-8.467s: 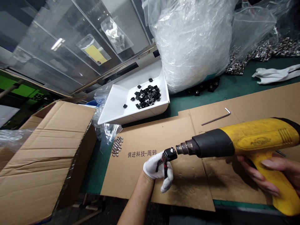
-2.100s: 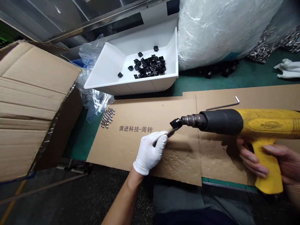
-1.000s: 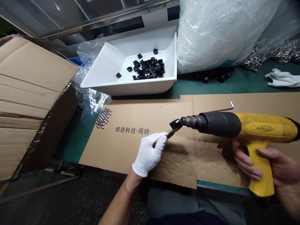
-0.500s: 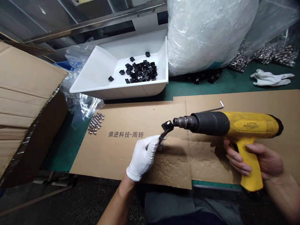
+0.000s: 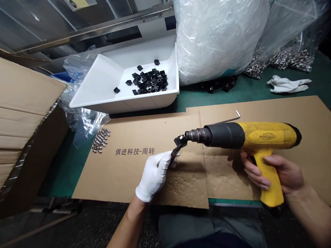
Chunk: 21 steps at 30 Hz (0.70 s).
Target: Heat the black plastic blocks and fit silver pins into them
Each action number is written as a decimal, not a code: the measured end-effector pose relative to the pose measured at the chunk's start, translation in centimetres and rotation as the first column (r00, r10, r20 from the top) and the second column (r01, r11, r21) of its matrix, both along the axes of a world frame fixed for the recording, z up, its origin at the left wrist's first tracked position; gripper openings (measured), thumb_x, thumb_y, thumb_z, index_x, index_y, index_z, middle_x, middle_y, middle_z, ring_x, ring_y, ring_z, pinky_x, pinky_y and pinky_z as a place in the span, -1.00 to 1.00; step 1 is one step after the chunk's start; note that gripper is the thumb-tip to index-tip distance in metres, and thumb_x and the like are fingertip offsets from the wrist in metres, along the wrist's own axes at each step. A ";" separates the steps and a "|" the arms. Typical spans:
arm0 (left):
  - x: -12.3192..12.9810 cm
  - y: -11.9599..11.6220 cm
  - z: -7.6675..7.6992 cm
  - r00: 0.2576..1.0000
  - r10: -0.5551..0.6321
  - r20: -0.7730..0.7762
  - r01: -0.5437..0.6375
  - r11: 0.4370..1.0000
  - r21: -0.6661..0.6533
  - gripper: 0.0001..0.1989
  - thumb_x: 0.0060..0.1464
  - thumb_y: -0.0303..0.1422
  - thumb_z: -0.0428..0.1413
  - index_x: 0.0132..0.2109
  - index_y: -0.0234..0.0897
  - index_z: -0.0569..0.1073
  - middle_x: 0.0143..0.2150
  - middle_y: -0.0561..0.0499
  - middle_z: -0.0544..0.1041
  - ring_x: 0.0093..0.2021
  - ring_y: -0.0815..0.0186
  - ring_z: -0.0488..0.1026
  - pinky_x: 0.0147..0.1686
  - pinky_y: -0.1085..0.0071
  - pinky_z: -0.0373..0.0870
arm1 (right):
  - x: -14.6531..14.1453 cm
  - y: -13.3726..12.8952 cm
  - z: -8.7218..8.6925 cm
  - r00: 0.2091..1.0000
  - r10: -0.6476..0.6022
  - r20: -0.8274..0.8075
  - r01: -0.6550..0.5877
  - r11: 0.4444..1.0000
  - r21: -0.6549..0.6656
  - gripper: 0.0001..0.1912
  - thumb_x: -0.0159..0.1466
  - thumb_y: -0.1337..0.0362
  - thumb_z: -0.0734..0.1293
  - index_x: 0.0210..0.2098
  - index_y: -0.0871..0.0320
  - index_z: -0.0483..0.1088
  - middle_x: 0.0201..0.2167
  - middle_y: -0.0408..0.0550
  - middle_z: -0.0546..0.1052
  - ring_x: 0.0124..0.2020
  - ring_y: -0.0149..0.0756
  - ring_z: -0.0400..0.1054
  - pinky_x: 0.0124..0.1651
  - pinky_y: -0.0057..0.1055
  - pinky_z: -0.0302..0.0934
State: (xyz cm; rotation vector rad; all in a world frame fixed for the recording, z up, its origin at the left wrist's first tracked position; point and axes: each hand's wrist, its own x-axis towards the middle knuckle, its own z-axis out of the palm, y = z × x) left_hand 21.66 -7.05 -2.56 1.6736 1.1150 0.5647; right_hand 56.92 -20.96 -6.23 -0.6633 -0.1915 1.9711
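My left hand (image 5: 152, 177), in a white fabric glove, grips small pliers or tongs (image 5: 173, 154) whose tips hold a small black square block (image 5: 180, 140). That block sits right at the dark metal nozzle (image 5: 197, 135) of a yellow-and-black heat gun (image 5: 248, 135). It looks very close to the nozzle, though touching cannot be told from here. My bare right hand (image 5: 274, 172) is wrapped around the gun's yellow handle, with the fingers closed.
A white tray (image 5: 124, 90) holds several black blocks. Several steel inserts (image 5: 100, 140) lie on the cardboard sheet (image 5: 155, 182), with an L-shaped hex key (image 5: 227, 119) behind the gun. An open carton (image 5: 26, 137) stands left; a large plastic bag (image 5: 217, 41) stands behind the tray.
Compared with the earliest frame, the black block now sits nearer the nozzle and the gun points more level. Over the last second, the view has drifted, with both hands keeping their hold.
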 end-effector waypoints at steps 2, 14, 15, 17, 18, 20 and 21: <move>0.0 0.0 0.0 1.000 0.000 -0.001 0.000 1.000 0.000 -0.42 0.40 0.02 -0.11 -0.19 -0.31 0.62 -0.39 0.00 0.58 -0.32 0.25 0.52 -0.16 0.34 0.41 | 0.0 0.0 0.0 1.000 -0.001 -0.001 0.001 1.000 -0.002 -0.59 0.30 0.10 0.35 0.06 0.18 0.48 -0.35 -0.03 0.50 -0.55 -0.39 0.36 -0.52 -0.49 0.30; 0.0 0.1 0.1 1.000 -0.015 0.003 0.015 1.000 -0.016 -0.42 0.40 0.03 -0.12 -0.19 -0.32 0.61 -0.39 0.00 0.57 -0.31 0.24 0.51 -0.07 0.32 0.41 | 0.0 -0.1 -0.2 1.000 -0.008 -0.004 0.007 1.000 -0.006 -0.60 0.29 0.12 0.35 0.05 0.19 0.50 -0.37 -0.02 0.51 -0.56 -0.39 0.37 -0.53 -0.48 0.31; 0.0 0.2 0.2 1.000 -0.019 -0.001 0.019 1.000 -0.019 -0.41 0.40 0.04 -0.13 -0.19 -0.32 0.61 -0.39 0.00 0.57 -0.31 0.24 0.50 -0.06 0.31 0.41 | 0.0 -0.1 -0.1 1.000 -0.008 -0.003 0.008 1.000 -0.008 -0.60 0.29 0.12 0.35 0.05 0.19 0.50 -0.37 -0.02 0.51 -0.56 -0.39 0.37 -0.54 -0.49 0.31; -0.1 0.3 0.2 1.000 -0.028 -0.008 0.027 0.999 -0.026 -0.40 0.39 0.05 -0.13 -0.20 -0.32 0.61 -0.40 -0.01 0.56 -0.31 0.23 0.49 -0.04 0.29 0.41 | 0.0 -0.1 -0.1 1.000 -0.010 0.001 0.010 1.000 -0.013 -0.60 0.29 0.12 0.36 0.04 0.19 0.50 -0.37 -0.03 0.51 -0.56 -0.39 0.37 -0.54 -0.49 0.31; -0.1 0.3 0.1 1.000 -0.029 -0.010 0.029 0.999 -0.032 -0.39 0.39 0.05 -0.13 -0.20 -0.33 0.61 -0.40 -0.02 0.56 -0.30 0.23 0.49 -0.04 0.28 0.41 | 0.0 -0.1 0.0 1.000 -0.010 0.004 0.010 1.000 -0.015 -0.61 0.29 0.12 0.36 0.04 0.18 0.50 -0.37 -0.03 0.51 -0.56 -0.39 0.37 -0.53 -0.49 0.30; -0.1 0.2 0.0 1.000 -0.025 0.003 0.025 0.999 -0.038 -0.39 0.39 0.05 -0.14 -0.19 -0.33 0.60 -0.39 -0.03 0.55 -0.31 0.22 0.48 -0.07 0.28 0.41 | 0.0 -0.1 0.0 1.000 -0.012 0.006 0.013 1.000 -0.018 -0.61 0.29 0.11 0.36 0.03 0.17 0.50 -0.37 -0.04 0.51 -0.56 -0.39 0.37 -0.53 -0.49 0.30; -0.1 0.2 -0.1 1.000 -0.022 0.016 0.022 0.999 -0.036 -0.39 0.39 0.06 -0.14 -0.17 -0.34 0.59 -0.38 -0.03 0.55 -0.31 0.23 0.47 -0.10 0.28 0.41 | -0.1 -0.1 0.0 1.000 -0.012 0.007 0.012 1.000 -0.018 -0.61 0.29 0.10 0.36 0.03 0.17 0.50 -0.37 -0.04 0.51 -0.56 -0.39 0.36 -0.53 -0.49 0.30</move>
